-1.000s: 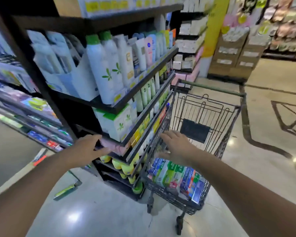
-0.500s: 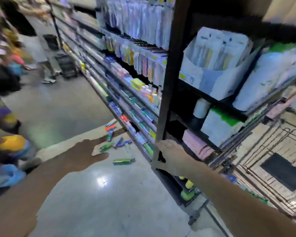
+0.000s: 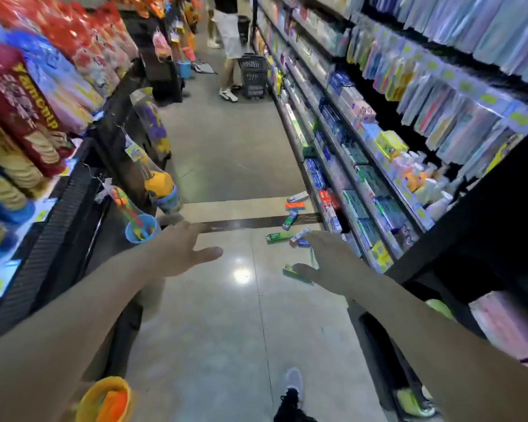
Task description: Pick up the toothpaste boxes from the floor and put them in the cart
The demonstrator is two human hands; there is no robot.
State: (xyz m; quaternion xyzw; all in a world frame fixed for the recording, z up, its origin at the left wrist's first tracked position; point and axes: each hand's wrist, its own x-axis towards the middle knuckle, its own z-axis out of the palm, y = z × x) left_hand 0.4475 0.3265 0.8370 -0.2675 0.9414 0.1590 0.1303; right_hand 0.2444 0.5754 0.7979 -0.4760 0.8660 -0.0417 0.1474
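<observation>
Showing a polished tile floor (image 3: 226, 147) in a store aisle: toothpaste boxes (image 3: 279, 237) lie scattered at 1 o'clock beside the right-hand shelving (image 3: 363, 166). Left hand (image 3: 180, 251) and right hand (image 3: 333, 263), fingers spread, hold nothing. Snack display (image 3: 28, 117) at 9 o'clock.

Glossy tiled floor (image 3: 226, 330), toothpaste boxes (image 3: 279, 237) scattered beside shelf (image 3: 333, 190)
</observation>
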